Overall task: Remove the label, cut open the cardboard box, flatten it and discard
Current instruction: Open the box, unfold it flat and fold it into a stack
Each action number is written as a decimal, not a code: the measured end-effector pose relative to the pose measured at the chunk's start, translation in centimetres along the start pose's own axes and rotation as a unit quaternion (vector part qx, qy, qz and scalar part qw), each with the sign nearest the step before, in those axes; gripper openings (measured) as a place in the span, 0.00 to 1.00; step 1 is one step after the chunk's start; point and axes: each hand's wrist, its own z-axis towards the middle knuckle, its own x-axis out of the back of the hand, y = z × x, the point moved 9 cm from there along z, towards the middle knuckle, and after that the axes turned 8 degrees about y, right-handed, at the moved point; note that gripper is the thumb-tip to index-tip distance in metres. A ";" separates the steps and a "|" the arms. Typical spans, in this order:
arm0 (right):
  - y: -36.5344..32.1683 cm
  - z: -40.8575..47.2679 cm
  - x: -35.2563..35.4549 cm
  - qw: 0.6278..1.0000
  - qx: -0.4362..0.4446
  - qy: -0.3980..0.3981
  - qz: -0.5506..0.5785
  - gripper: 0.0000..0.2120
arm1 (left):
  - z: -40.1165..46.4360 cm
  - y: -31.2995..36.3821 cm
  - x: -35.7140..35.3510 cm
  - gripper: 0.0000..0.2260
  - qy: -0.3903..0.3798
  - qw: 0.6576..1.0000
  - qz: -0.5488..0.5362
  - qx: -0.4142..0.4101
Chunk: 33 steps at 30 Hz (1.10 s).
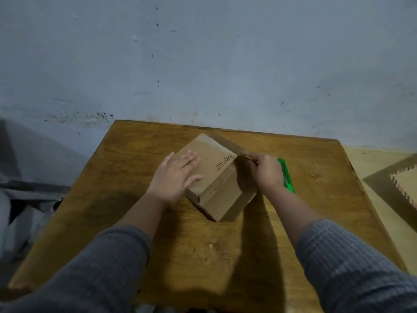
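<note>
A brown cardboard box (216, 175) sits at an angle on the wooden table (126, 199), with a handwritten word on its top face. My left hand (177, 177) lies flat on the box's top left part, fingers spread. My right hand (265, 171) is at the box's far right corner, its fingertips pinched on a thin yellowish strip (248, 157) at the box edge; I cannot tell what the strip is. One flap (228, 142) stands up along the far right side. A green utility knife (287, 179) lies on the table just right of my right hand, partly hidden by it.
The table stands against a grey-blue wall (203, 64). To the right, the floor has pale foam puzzle mats (404, 186). Grey fabric and dark objects lie on the floor at the left (27, 195).
</note>
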 end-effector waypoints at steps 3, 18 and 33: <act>1.5 -2.6 1.4 0.997 -0.051 0.032 0.058 0.13 | -2.1 -0.5 0.1 0.29 0.039 0.992 -0.071 0.094; 3.3 -16.1 3.5 0.982 -0.145 0.042 0.115 0.10 | -11.0 0.8 -0.1 0.23 0.115 0.922 -0.326 0.174; -1.1 -17.4 3.9 0.992 0.108 -0.041 -0.057 0.15 | -14.3 2.8 -0.2 0.26 0.101 0.943 -0.271 0.165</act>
